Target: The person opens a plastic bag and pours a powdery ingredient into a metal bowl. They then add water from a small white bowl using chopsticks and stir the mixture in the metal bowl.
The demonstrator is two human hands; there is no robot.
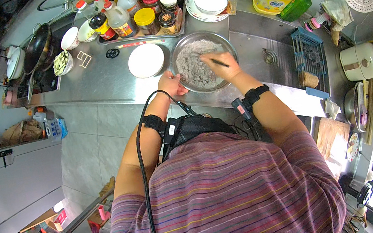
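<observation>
A round metal bowl [176, 49] sits at the counter's front edge, holding a crumbly grey-white floury mixture [194, 61]. My left hand [172, 84] grips the bowl's left rim, its fingers curled against the side. Over the right half of the bowl, my right hand [225, 65] is closed round dark chopsticks [219, 63]. One end of them sticks out above the hand; their lower tips are hidden, so I cannot tell how deep they go. Just left of the bowl stands a white bowl [146, 60], close to my left hand.
Behind is a tray [153, 36] of sauce bottles and jars. White dishes [210, 2] are stacked at the back. The sink [254, 51] lies to the right, with a blue rack [309, 56]. A wok [38, 50] and a bowl of cut vegetables [63, 64] stand left.
</observation>
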